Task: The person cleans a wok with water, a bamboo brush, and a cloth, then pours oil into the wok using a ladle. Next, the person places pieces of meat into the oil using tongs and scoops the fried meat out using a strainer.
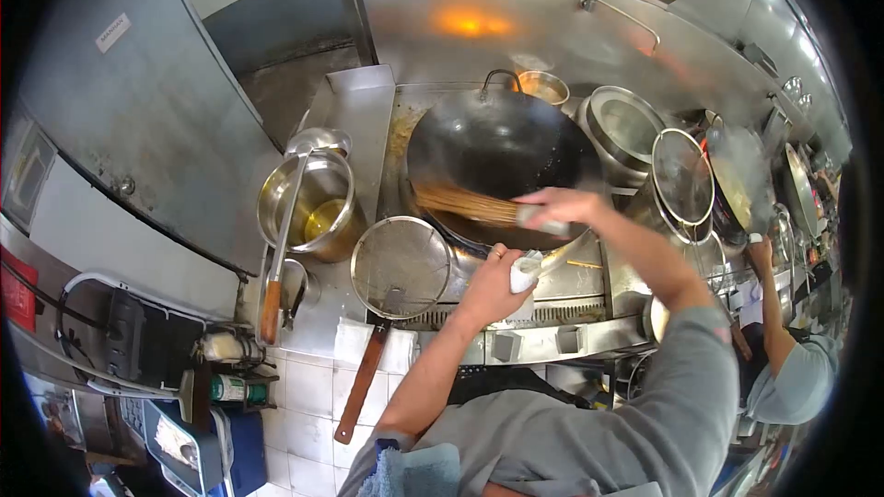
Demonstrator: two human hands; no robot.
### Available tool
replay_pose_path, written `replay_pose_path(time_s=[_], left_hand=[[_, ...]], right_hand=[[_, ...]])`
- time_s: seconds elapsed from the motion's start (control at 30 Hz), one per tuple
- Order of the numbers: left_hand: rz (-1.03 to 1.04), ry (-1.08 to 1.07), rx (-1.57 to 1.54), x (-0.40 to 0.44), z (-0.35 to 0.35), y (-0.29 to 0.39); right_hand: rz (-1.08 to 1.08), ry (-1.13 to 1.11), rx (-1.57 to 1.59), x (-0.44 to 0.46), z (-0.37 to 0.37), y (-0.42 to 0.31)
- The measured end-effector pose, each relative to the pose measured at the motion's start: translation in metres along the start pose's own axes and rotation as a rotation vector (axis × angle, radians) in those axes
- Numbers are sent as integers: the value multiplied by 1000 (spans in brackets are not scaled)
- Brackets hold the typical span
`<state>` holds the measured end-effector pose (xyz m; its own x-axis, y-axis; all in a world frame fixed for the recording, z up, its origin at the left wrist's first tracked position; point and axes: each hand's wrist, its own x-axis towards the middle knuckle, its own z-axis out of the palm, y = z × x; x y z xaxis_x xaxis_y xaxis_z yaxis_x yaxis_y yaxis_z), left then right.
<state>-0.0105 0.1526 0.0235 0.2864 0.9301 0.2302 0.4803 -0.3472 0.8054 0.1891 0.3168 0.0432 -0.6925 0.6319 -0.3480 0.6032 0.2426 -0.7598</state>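
A large dark wok (493, 133) sits on the burner in front of me, with a loop handle at its far rim. My right hand (564, 206) is closed around the pale grip of a bamboo wok brush (465, 203), whose bristles point left over the near part of the wok. Slightly blurred, the brush and hand seem to be moving. At the wok's near side, my left hand (495, 287) is closed on a folded white cloth (526, 271). Whether a wok handle lies under that cloth is hidden.
Left of the wok are a mesh strainer (401, 267), a metal pot (333, 189) with yellow liquid, and a wooden-handled ladle (286, 230). To the right stand a stacked steel basin (626, 124) and another strainer (683, 177). A co-worker (794, 364) works at a steaming wok farther right.
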Motion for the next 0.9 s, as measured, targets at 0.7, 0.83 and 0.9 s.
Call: replay_pose_path(time_s=[0.7,0.83,0.9], left_hand=[[20,57,25,-1,7,3],[-8,39,-3,1,6,10],[3,35,1,3,3,8]], right_hand=[[424,950,-934,-41,-102,12],[522,495,-822,18,-30,30],[374,86,-616,-5,-1,-22]])
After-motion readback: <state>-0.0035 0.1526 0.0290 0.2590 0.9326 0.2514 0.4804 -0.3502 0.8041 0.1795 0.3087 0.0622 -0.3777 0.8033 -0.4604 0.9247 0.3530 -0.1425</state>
